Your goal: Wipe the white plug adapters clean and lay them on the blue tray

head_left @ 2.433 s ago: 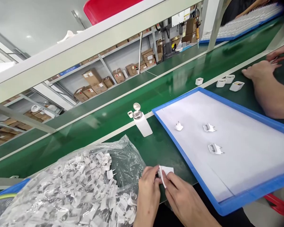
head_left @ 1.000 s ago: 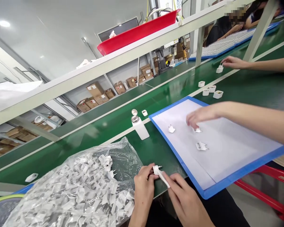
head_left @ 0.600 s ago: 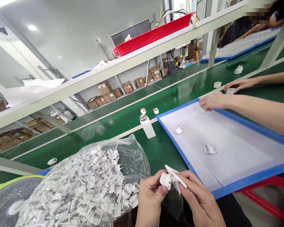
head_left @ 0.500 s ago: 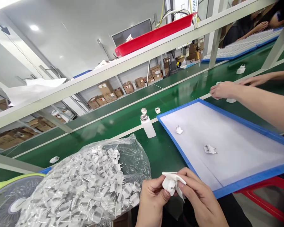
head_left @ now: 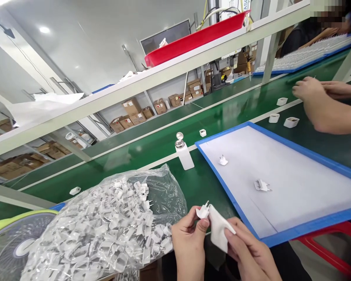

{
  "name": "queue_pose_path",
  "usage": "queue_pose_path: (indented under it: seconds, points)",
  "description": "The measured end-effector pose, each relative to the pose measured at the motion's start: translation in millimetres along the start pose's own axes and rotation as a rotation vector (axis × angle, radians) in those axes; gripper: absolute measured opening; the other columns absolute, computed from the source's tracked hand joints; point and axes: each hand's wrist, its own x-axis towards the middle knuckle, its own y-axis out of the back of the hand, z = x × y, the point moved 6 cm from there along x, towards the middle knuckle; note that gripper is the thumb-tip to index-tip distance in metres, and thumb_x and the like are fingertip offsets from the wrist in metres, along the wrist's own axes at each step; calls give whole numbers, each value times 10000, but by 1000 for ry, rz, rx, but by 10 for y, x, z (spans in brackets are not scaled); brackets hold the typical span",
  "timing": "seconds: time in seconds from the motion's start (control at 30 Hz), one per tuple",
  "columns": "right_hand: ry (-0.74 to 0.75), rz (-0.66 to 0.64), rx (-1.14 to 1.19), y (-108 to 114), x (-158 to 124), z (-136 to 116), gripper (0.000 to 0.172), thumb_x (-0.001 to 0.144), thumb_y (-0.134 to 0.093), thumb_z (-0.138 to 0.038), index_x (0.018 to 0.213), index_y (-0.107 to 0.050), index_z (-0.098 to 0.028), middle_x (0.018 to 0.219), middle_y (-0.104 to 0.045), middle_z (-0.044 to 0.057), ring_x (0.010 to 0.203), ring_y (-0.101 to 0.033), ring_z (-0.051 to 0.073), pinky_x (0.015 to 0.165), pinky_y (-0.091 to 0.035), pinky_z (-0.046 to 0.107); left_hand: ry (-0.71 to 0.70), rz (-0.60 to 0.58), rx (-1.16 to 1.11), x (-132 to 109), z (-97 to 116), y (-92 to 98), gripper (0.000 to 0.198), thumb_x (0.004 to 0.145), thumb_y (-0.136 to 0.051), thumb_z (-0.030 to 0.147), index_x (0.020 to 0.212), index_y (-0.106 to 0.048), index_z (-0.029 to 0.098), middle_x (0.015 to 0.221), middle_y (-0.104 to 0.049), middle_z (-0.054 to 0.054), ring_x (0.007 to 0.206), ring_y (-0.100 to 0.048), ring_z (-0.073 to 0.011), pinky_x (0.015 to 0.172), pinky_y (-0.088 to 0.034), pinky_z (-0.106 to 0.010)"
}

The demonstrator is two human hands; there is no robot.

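Observation:
My left hand (head_left: 190,238) pinches a small white plug piece (head_left: 203,211), its two metal pins pointing up. Beside it, my right hand (head_left: 248,246) holds a folded white cloth (head_left: 220,230) close to the pins. A clear plastic bag full of white plug pieces (head_left: 105,226) lies to the left of my hands. On the right, a blue-edged white tray (head_left: 295,171) carries two plug pieces, one near its left corner (head_left: 223,160) and one toward the middle (head_left: 262,185).
A white bottle with a metal cap (head_left: 185,154) stands behind my hands. Another person's hands (head_left: 316,93) work at the right, near several white housings (head_left: 291,122). A fan (head_left: 25,246) is at lower left; a red stool (head_left: 324,246) at lower right.
The cloth has come off the plug piece, whose pins now show. My right hand has moved slightly away from it. The other person's hands have moved right and up.

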Motion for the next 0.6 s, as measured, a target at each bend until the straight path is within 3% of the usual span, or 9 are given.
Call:
queue_pose_path:
  seconds: [0.13,0.2,0.3,0.43,0.6]
  points:
    - [216,165,-227,136,23,-143,274,1026,-508,-264,1181,-733,-259,1062,-625,90,762,-628,162,653,-559,226,78,-77,-127,-35,28,-109,402,767,-814,512,859,-806,120,714,-697,-57,648,-589,-152,630,-501,-236]
    - [400,130,-326,70,14,-269,386,1016,-491,-172,1329,-668,-313,1087,-610,87,884,-645,189,740,-571,259,90,-147,-120,-61,63,-160,395,807,-787,498,932,-819,124,747,-721,-74,668,-604,-160,648,-500,-241]
    - [591,-23,-380,-80,-1,-374,579,1002,-444,-73,1513,-493,-342,1072,-613,84,970,-642,211,825,-573,314,77,-211,-120,-102,118,-197,372,845,-761,466,1001,-825,134,805,-758,-91,756,-654,-199,691,-507,-256]
    - [627,-113,-437,-119,-22,-371,686,982,-448,-22,1584,-372,-342,1057,-639,79,959,-654,208,836,-573,329,144,-170,-216,-167,101,-200,353,776,-833,453,929,-836,135,795,-771,-95,819,-691,-230,728,-525,-272]
    - [611,-95,-468,-66,-92,-347,607,1025,-405,-90,1561,-408,-375,1079,-645,76,983,-668,208,845,-576,335,296,-53,-392,-271,2,-171,395,617,-947,431,857,-815,146,832,-781,-97,824,-730,-235,799,-565,-319]
